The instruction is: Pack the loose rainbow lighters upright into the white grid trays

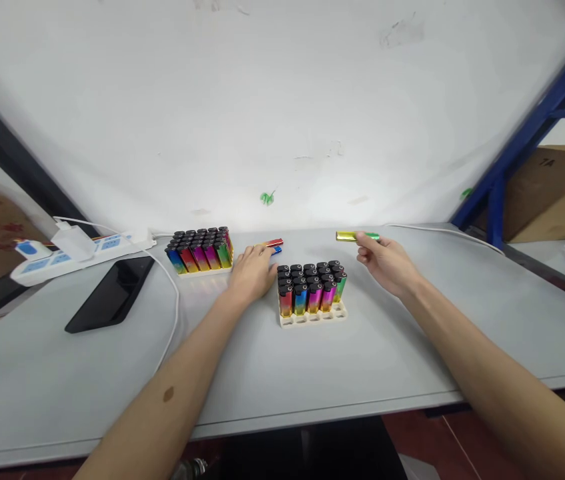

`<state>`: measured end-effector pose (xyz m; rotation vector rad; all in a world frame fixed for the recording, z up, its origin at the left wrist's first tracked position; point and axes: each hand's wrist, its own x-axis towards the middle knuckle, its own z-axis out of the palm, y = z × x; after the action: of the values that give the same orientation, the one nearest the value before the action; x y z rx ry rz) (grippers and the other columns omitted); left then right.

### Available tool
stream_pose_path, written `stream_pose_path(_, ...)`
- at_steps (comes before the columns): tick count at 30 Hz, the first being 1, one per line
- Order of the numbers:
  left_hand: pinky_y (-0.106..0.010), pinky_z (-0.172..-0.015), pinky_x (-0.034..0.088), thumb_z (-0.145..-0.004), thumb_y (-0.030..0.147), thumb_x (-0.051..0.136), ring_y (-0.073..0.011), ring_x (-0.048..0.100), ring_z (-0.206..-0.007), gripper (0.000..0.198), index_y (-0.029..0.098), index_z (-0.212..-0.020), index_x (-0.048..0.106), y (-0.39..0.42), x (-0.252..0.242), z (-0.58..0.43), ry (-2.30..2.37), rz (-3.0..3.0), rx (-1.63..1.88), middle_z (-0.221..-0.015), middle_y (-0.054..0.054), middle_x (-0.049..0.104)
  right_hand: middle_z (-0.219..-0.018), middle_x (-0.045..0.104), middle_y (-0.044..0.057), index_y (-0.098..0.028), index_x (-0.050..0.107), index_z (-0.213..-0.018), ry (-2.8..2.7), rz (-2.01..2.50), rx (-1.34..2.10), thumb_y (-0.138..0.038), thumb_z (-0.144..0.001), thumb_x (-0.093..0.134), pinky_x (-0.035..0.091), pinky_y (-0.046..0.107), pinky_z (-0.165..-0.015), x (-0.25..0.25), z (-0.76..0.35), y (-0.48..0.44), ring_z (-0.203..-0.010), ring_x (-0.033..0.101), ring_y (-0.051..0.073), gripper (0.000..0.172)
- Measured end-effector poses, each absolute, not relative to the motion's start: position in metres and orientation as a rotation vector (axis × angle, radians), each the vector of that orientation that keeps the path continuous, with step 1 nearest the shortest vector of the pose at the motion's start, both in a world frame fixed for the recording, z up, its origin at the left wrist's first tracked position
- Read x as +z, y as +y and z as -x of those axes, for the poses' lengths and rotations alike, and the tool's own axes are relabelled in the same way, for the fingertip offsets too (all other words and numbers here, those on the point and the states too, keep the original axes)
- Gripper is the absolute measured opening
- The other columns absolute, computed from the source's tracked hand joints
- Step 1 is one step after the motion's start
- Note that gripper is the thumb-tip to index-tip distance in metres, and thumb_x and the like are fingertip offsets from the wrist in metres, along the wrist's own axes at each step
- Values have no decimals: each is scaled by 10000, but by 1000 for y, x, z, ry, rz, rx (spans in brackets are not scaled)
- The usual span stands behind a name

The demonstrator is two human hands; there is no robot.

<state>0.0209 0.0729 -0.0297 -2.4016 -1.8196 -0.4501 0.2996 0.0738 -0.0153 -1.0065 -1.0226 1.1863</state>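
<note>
My right hand [385, 260] pinches a shiny yellow-to-green lighter [345, 236], held level above the table; its green end passes behind my fingers. My left hand [255, 270] lies palm down, its fingers stretched and its thumb apart. Just beyond its fingertips show the ends of a red lighter [275, 243] and a blue lighter [276, 251], partly hidden by the hand. Between my hands stands a cream rack [312, 320] with upright black-topped metallic lighters [313, 299]. Its front row of holes holds none. Left of my left hand, another rack [207, 271] is packed with similar lighters [199, 253].
A black phone [111, 293] lies on the left of the grey table [372, 373]. Behind it is a white power strip [87, 253] with plugs, and a white cable [176, 300] runs forward. A white wall stands behind; a blue frame [497, 200] and cardboard boxes [552, 193] are at right.
</note>
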Motion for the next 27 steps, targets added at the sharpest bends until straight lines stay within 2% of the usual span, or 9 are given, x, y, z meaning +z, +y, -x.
stream_pose_path(3,-427,-970,450,-920,253,455,-287,517,-1185,370,206,-1275,548,72,-29,-21,-1812,2406,-444,-1320,-105,581,-748,556,0,-194,668,-767,-927,985,1231,-434,-791,741,503,207,-588,-13,-299,73,-652,526,94,252)
stream_pose_path(7,-419,-973,451,-902,229,487,-277,522,-1183,386,223,-1284,539,71,-29,-21,-1802,2415,-426,-1328,-99,571,-737,610,30,-194,606,-726,-899,993,1306,-431,-872,630,582,288,-680,-7,-294,69,-715,635,153,279)
stream_pose_path(10,-419,-974,452,-900,225,490,-279,519,-1188,385,222,-1282,538,72,-29,-22,-1801,2416,-413,-1329,-99,566,-637,561,-1,-208,575,-739,-897,1005,1330,-417,-884,606,592,308,-614,-5,-291,66,-616,607,148,256)
stream_pose_path(13,-424,-978,452,-901,226,488,-282,515,-1191,390,213,-1288,532,72,-29,-22,-1803,2416,-404,-1336,-100,560,-624,520,-28,-208,572,-752,-869,973,1303,-391,-889,604,581,287,-546,-5,-290,65,-536,539,115,231)
stream_pose_path(19,-426,-967,455,-914,232,472,-279,516,-1183,398,212,-1309,517,72,-29,-22,-1806,2421,-389,-1339,-97,557,-678,548,-3,-194,487,-673,-802,925,1332,-466,-935,522,582,304,-573,-6,-291,67,-594,594,134,379)
stream_pose_path(21,-419,-968,453,-916,237,471,-277,515,-1188,395,210,-1308,515,71,-29,-22,-1807,2422,-384,-1339,-96,556,-618,510,-19,-207,494,-717,-797,919,1349,-505,-932,514,539,271,-504,-6,-291,66,-529,550,122,368)
stream_pose_path(24,-412,-967,452,-920,243,472,-275,516,-1193,386,211,-1302,516,72,-29,-21,-1812,2422,-379,-1333,-95,558,-523,355,-73,-232,511,-803,-790,886,1384,-544,-917,525,341,182,-351,-6,-292,66,-387,332,70,332)
stream_pose_path(27,-415,-961,452,-924,242,467,-278,516,-1192,383,210,-1303,515,72,-30,-21,-1810,2421,-377,-1330,-102,556,-520,294,-83,-225,508,-815,-751,914,1417,-538,-945,451,221,178,-318,-7,-294,68,-368,223,61,344)
